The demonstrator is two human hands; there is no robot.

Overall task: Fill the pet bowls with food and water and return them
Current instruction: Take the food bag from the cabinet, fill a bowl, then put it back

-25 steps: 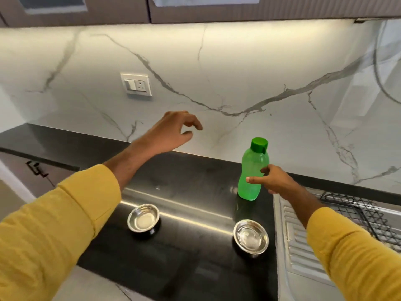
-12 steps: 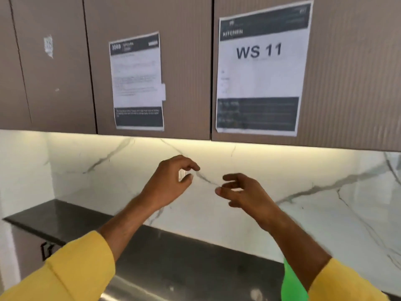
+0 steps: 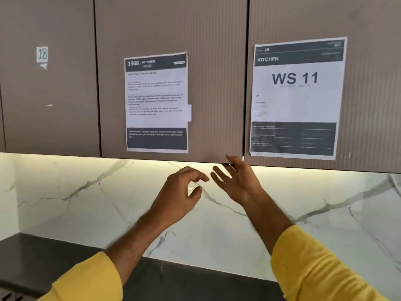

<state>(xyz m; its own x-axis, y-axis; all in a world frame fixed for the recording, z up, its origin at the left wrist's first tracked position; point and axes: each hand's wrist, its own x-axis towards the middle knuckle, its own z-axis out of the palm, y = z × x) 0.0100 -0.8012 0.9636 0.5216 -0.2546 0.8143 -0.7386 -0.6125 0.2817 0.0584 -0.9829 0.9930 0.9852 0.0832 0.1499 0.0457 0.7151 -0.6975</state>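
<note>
Reaching for the wall cupboard, bowls out of view

Neither the pet bowls nor any food or water shows in this view, so nothing here proves a bowl filled; by my judgement the filling and the return are both left to do. Low at the left lies the dark surface (image 3: pixel 54 257) below the marble wall. The left hand (image 3: pixel 180 192) is raised in front of the marble, fingers loosely curled, holding nothing. Above it hangs the middle cupboard door (image 3: pixel 173 29), bearing a printed sheet (image 3: pixel 156 101). The right hand (image 3: pixel 236 181) is spread, fingers straight, its tips at or just under that door's lower edge, though contact is hard to confirm. It looks poised to pull the door
</note>
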